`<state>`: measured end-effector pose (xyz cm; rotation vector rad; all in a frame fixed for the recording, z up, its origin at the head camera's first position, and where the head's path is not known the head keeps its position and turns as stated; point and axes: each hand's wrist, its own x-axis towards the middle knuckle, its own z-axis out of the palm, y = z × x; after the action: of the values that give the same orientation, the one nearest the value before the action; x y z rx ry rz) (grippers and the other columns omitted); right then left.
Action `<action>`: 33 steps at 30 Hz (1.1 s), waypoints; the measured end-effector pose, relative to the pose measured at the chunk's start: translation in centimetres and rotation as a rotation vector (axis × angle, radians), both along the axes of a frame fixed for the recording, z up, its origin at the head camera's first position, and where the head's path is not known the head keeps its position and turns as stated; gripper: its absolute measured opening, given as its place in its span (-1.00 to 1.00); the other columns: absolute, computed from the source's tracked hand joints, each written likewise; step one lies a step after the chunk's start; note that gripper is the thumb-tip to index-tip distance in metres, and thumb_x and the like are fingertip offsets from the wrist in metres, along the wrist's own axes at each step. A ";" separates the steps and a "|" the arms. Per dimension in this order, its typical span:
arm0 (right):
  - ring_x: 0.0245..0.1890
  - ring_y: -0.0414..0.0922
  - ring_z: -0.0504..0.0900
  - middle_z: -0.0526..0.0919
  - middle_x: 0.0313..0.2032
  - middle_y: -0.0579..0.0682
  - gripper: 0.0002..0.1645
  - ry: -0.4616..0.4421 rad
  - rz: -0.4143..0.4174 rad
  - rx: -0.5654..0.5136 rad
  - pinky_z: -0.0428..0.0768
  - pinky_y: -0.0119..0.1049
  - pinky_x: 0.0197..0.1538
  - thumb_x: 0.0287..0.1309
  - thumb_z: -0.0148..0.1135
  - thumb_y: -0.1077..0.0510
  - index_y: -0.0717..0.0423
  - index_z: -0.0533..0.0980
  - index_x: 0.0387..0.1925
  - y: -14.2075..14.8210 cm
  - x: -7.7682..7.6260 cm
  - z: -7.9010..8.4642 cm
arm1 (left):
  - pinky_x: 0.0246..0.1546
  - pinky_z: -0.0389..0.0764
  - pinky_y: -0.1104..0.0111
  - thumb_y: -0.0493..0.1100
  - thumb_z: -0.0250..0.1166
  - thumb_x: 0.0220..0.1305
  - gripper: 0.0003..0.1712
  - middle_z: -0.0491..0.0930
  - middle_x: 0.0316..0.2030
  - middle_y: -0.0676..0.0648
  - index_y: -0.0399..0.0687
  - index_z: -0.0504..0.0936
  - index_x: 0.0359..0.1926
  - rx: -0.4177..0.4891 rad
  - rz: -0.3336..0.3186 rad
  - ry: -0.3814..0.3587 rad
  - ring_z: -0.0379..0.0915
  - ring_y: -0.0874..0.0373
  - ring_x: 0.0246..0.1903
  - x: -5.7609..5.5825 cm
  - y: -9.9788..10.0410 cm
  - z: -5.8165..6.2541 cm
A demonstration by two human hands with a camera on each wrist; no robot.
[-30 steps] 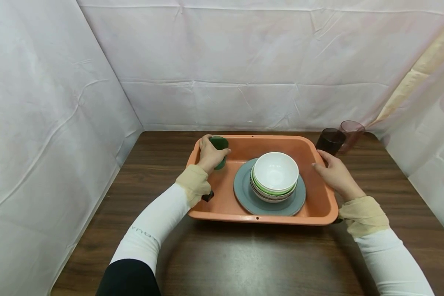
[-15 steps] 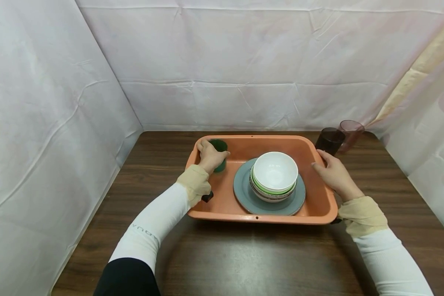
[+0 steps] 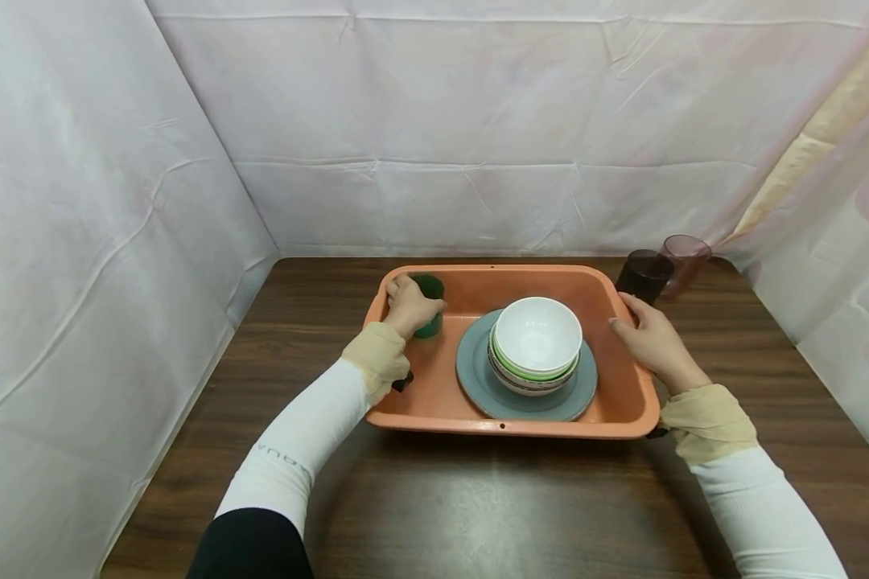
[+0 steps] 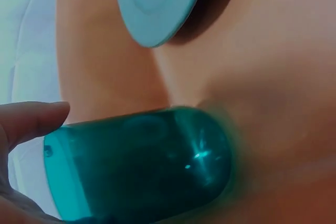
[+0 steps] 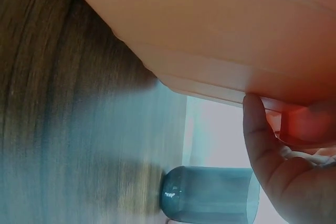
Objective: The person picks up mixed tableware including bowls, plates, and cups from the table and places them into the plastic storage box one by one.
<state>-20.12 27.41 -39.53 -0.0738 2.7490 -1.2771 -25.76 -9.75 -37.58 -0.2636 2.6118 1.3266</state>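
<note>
My left hand holds a see-through green cup near its rim, inside the left end of an orange basin. In the left wrist view, thumb and fingers lie at the mouth of the cup, and its rounded base is close to the basin floor; whether they touch I cannot tell. My right hand grips the basin's right rim, its thumb on the inner side. Several nested bowls, a white one on top, stand on a grey-blue plate in the basin.
Just beyond the basin's right end stand a dark cup and a pinkish clear cup. The basin rests on a brown wooden table. White cloth hangs behind and along both sides.
My left hand and the green cup have come slightly down and toward me inside the basin. The right hand, bowls and plate stay put.
</note>
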 end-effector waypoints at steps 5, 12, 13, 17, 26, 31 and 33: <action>0.29 0.42 0.48 0.26 0.45 0.58 -0.19 0.010 -0.002 0.002 0.51 0.29 0.26 0.61 -0.07 0.04 0.40 -0.03 0.63 0.0 0.0 0.0 | 0.45 0.34 -0.06 -0.16 0.35 0.44 0.00 -0.13 0.52 -0.46 -0.33 -0.07 0.62 -0.027 -0.052 0.013 -0.05 -0.35 0.52 -0.1 -0.3 0.3; 0.30 0.43 0.46 0.25 0.46 0.58 -0.19 0.000 -0.004 -0.002 0.49 0.31 0.28 0.62 -0.08 0.05 0.40 -0.04 0.63 0.1 0.1 0.0 | 0.48 0.32 -0.08 -0.11 0.34 0.44 0.05 -0.22 0.60 -0.43 -0.28 -0.12 0.67 -0.054 -0.091 0.011 -0.11 -0.34 0.57 0.2 -0.5 1.0; 0.30 0.43 0.46 0.25 0.46 0.58 -0.19 -0.001 -0.004 -0.002 0.49 0.31 0.28 0.62 -0.08 0.05 0.40 -0.04 0.63 0.0 0.1 0.0 | 0.49 0.33 -0.08 -0.09 0.34 0.44 0.08 -0.23 0.61 -0.42 -0.26 -0.14 0.67 -0.044 -0.096 0.008 -0.09 -0.33 0.58 0.3 -0.7 1.3; 0.30 0.42 0.47 0.25 0.46 0.58 -0.19 0.003 -0.002 0.000 0.51 0.30 0.27 0.62 -0.08 0.04 0.41 -0.03 0.63 0.0 0.1 -0.1 | 0.46 0.38 -0.10 -0.03 0.36 0.42 0.09 -0.22 0.63 -0.37 -0.18 -0.13 0.69 0.044 -0.107 0.008 0.06 -0.32 0.54 0.7 -1.7 2.8; 0.27 0.41 0.50 0.27 0.45 0.58 -0.19 0.013 -0.005 0.011 0.56 0.26 0.22 0.61 -0.09 0.04 0.41 -0.02 0.63 0.0 0.0 -0.1 | 0.56 0.25 -0.06 0.04 0.34 0.48 -0.01 -0.01 0.67 -0.14 0.02 0.00 0.70 0.157 -0.269 0.121 -0.02 -0.16 0.64 1.9 -6.5 7.1; 0.28 0.42 0.50 0.26 0.45 0.58 -0.19 0.008 -0.008 0.006 0.57 0.25 0.22 0.61 -0.09 0.04 0.39 -0.03 0.63 0.0 -0.1 -0.2 | 0.57 0.19 -0.15 0.13 0.32 0.48 0.04 -0.05 0.68 -0.11 0.09 -0.10 0.72 0.131 -0.262 0.118 -0.05 -0.14 0.65 2.7 -9.2 7.6; 0.27 0.42 0.50 0.27 0.45 0.58 -0.19 0.013 -0.011 0.009 0.57 0.24 0.21 0.61 -0.09 0.04 0.40 -0.02 0.63 0.0 -0.1 -0.2 | 0.57 0.17 -0.19 0.15 0.31 0.48 0.07 -0.11 0.69 -0.11 0.10 -0.15 0.72 0.106 -0.277 0.099 -0.09 -0.17 0.65 3.0 -10.0 7.1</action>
<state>-20.26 27.46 -39.70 -0.0664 2.7696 -1.2712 -22.78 -19.75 -30.50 0.1779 2.5289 1.4030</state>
